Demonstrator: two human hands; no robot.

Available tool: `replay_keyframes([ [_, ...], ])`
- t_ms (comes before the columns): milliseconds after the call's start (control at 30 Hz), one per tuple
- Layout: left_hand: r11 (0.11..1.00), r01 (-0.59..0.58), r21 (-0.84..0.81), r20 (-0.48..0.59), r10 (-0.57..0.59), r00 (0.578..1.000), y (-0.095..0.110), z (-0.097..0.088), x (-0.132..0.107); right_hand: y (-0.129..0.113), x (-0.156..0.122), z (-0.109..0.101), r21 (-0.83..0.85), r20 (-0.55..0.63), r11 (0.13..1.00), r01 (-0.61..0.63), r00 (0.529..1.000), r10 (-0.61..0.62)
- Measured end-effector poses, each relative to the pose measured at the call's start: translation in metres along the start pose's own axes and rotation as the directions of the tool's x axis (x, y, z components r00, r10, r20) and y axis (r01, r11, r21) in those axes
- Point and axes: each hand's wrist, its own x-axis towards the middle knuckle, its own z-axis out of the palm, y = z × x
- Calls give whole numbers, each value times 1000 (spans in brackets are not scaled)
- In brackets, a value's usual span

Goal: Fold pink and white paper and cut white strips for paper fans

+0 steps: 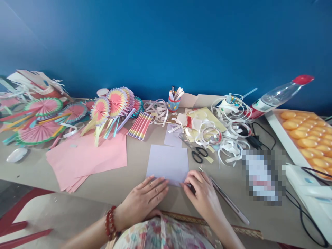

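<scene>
A lavender sheet of paper lies flat on the table in front of me. My left hand rests on its lower left edge, fingers stretched out and lying flat. At the lower right corner, my right hand has its thumb and curled fingers closed on the paper's edge. Just right of that hand lies a slim, pale, pen-like cutter. Black-handled scissors sit beyond the sheet's right side. Behind it is a smaller lavender piece of paper.
Pink paper sheets lie to the left, with pleated paper fans behind. A pleated strip and a pen cup stand toward the blue wall. Tangled white strips, a tilted bottle and a yellow-bumped tray are at right.
</scene>
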Motion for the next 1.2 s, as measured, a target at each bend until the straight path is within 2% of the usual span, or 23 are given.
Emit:
replay_keyframes([
  [133, 996, -6, 86, 52, 1, 999, 4, 8, 1, 1, 0, 2, 8, -9, 1000, 4, 1000, -4],
  [367, 994, 47, 101, 61, -53, 997, 13, 18, -3, 2, -1, 2, 23, -16, 1000, 16, 1000, -16],
  [1200, 993, 58, 101, 55, -64, 996, 13, 24, -5, 4, 3, 0, 44, -7, 998, 42, 999, -42],
])
